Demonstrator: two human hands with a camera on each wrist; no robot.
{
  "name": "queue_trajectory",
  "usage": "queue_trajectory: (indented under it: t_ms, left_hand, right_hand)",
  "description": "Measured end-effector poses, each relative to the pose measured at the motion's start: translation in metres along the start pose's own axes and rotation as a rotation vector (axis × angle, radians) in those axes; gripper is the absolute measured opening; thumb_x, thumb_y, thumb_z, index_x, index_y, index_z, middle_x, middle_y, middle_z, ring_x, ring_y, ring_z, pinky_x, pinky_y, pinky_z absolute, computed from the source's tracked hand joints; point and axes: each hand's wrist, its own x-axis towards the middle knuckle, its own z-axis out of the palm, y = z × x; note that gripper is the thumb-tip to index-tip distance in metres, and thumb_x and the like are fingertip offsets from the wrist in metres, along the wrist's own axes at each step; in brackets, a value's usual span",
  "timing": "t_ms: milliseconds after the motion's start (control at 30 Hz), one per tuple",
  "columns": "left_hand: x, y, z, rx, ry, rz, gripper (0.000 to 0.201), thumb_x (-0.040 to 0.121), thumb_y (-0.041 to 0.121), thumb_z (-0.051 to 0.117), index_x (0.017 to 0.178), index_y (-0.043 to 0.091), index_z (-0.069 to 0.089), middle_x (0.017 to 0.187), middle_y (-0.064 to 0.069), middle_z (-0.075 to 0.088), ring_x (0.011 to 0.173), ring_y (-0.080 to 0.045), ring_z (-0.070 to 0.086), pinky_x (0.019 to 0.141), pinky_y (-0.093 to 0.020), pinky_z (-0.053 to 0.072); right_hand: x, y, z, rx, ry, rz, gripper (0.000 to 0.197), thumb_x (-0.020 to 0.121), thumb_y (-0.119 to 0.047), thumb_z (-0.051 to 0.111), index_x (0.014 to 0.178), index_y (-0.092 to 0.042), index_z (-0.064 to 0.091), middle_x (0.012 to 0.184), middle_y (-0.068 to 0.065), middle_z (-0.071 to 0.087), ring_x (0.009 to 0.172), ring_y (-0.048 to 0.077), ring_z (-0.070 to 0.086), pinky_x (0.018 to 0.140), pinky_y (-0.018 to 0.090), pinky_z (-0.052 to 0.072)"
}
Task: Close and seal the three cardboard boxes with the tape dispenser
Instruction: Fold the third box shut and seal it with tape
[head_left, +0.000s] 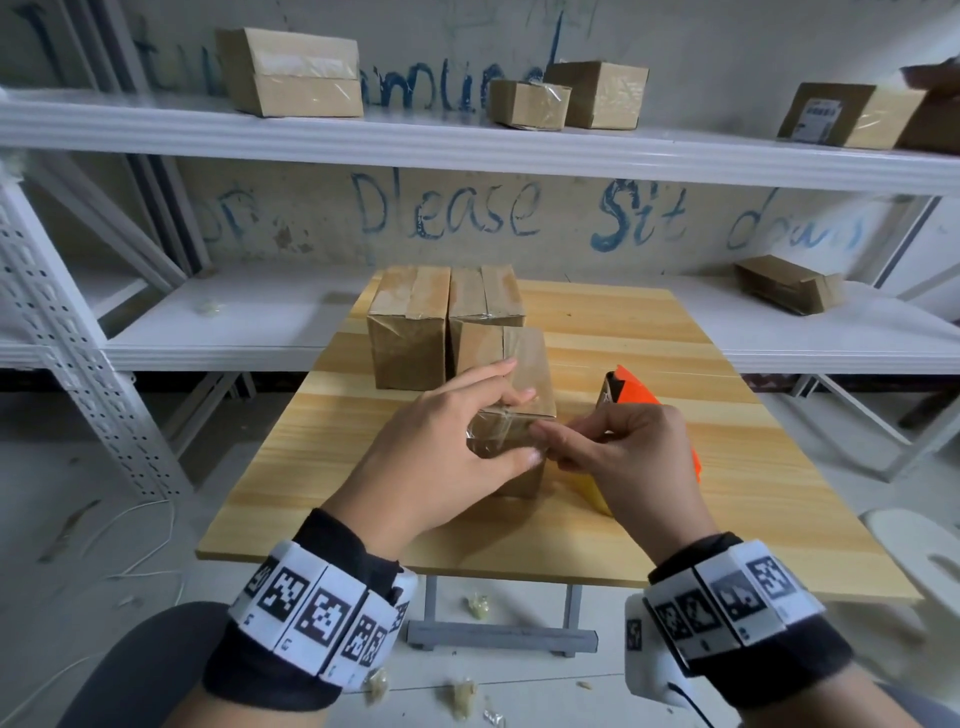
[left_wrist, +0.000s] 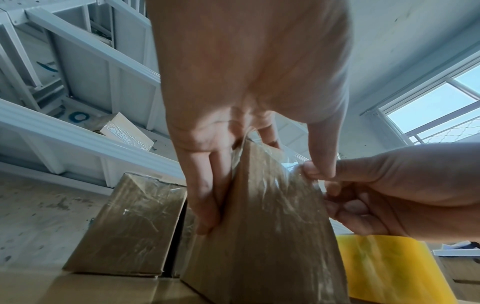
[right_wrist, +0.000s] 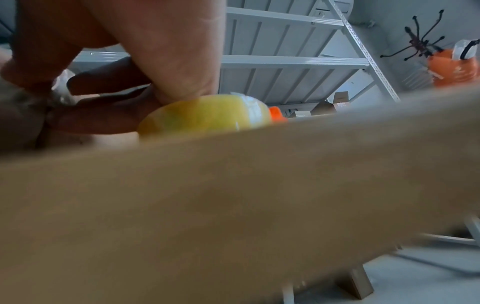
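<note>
Three brown cardboard boxes stand on the wooden table (head_left: 675, 499). Two of them, one on the left (head_left: 408, 338) and one on the right (head_left: 485, 296), sit side by side at the back with clear tape over their closed flaps. The third box (head_left: 524, 364) (left_wrist: 272, 226) stands nearer me, flaps closed, with glossy tape over its top and front. My left hand (head_left: 498, 431) grips its near top corner, fingers on one side and thumb on the front. My right hand (head_left: 553, 436) (left_wrist: 314, 174) pinches the clear tape at that box's front edge. The orange tape dispenser (head_left: 636, 387) with its yellow roll (left_wrist: 384, 267) (right_wrist: 207, 113) lies just behind my right hand.
White metal shelves (head_left: 467, 140) behind the table carry several more boxes, such as one (head_left: 293, 73) at the upper left. A white stool (head_left: 914, 551) stands at the table's right. Crumpled tape scraps (head_left: 462, 696) lie on the floor below the table's near edge.
</note>
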Motion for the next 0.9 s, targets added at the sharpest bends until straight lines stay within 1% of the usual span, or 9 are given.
queue_trajectory:
  t_ms: [233,333,367,400,467,567,633,700,900]
  left_hand:
    - [-0.002,-0.002,-0.009,-0.091,-0.116,-0.043,0.046,0.094,0.051,0.059,0.138,0.059,0.046,0.148,0.049,0.023,0.140,0.011,0.031,0.107,-0.025,0.030]
    - [-0.003,-0.009,-0.010,-0.173,-0.145,-0.118,0.067,0.101,0.047,0.044,0.148,0.066,0.000,0.145,0.028,0.033,0.130,-0.006,0.041,0.099,-0.033,0.029]
    - [-0.003,-0.011,-0.011,-0.202,-0.140,-0.160,0.073,0.102,0.048,0.040,0.145,0.065,-0.016,0.139,0.021,0.028,0.110,-0.007,0.022,0.098,-0.033,0.026]
    - [-0.004,-0.012,-0.013,-0.218,-0.139,-0.209,0.078,0.103,0.048,0.038,0.143,0.062,-0.027,0.163,0.021,0.010,0.141,-0.003,0.004,0.102,-0.031,0.023]
    - [-0.006,-0.012,-0.019,-0.221,-0.128,-0.282,0.086,0.102,0.052,0.042,0.142,0.056,-0.033,0.160,0.032,-0.016,0.148,-0.002,0.018,0.113,-0.031,0.022]
    - [-0.008,-0.008,-0.028,-0.085,-0.053,-0.295,0.070,0.094,0.061,0.050,0.150,0.047,0.011,0.157,0.025,0.030,0.115,-0.009,0.059,0.104,-0.039,0.045]
    - [-0.009,-0.007,-0.032,0.042,0.020,-0.278,0.038,0.092,0.062,0.053,0.119,0.035,0.048,0.108,0.022,0.062,0.077,-0.002,0.063,0.069,-0.028,0.051]
    - [-0.009,-0.005,-0.034,0.141,0.041,-0.241,0.031,0.093,0.060,0.053,0.086,0.030,0.055,0.065,0.010,0.061,0.050,-0.007,0.056,0.048,-0.024,0.041]
    - [-0.008,0.000,-0.029,0.222,0.016,-0.148,0.041,0.100,0.042,0.052,0.066,0.020,0.053,0.047,0.005,0.040,0.039,-0.011,0.034,0.040,-0.017,0.022]
  right_hand:
    - [0.003,-0.005,-0.001,-0.058,-0.090,-0.053,0.045,0.074,-0.030,0.084,0.117,-0.031,0.069,0.094,-0.005,0.070,0.063,0.013,0.072,0.067,0.039,0.062]
    - [0.001,-0.003,0.002,-0.124,-0.099,-0.128,0.041,0.080,-0.030,0.080,0.120,-0.030,0.071,0.100,-0.010,0.069,0.070,0.013,0.070,0.072,0.038,0.060]
    - [0.001,-0.003,0.001,-0.131,-0.091,-0.130,0.041,0.080,-0.031,0.080,0.120,-0.028,0.071,0.100,-0.010,0.070,0.071,0.013,0.070,0.072,0.039,0.060]
    - [0.001,-0.003,0.000,-0.138,-0.084,-0.129,0.042,0.079,-0.033,0.080,0.119,-0.026,0.072,0.099,-0.010,0.070,0.071,0.013,0.070,0.072,0.039,0.060]
    - [0.001,-0.004,-0.003,-0.152,-0.082,-0.128,0.044,0.077,-0.036,0.078,0.119,-0.024,0.073,0.097,-0.011,0.071,0.070,0.011,0.071,0.071,0.038,0.061]
    - [-0.001,-0.006,-0.006,-0.174,-0.088,-0.139,0.042,0.078,-0.031,0.080,0.118,-0.020,0.074,0.096,-0.010,0.072,0.067,0.008,0.071,0.069,0.035,0.060]
    - [-0.001,-0.007,-0.006,-0.189,-0.091,-0.146,0.040,0.079,-0.028,0.080,0.118,-0.019,0.074,0.094,-0.009,0.071,0.065,0.008,0.071,0.068,0.033,0.060]
    - [-0.001,-0.006,-0.007,-0.202,-0.092,-0.148,0.039,0.080,-0.027,0.080,0.118,-0.020,0.074,0.094,-0.010,0.071,0.064,0.008,0.070,0.067,0.032,0.059]
    - [-0.002,-0.002,-0.004,-0.212,-0.078,-0.191,0.039,0.081,-0.027,0.080,0.119,-0.022,0.074,0.094,-0.009,0.069,0.062,0.013,0.070,0.064,0.040,0.059]
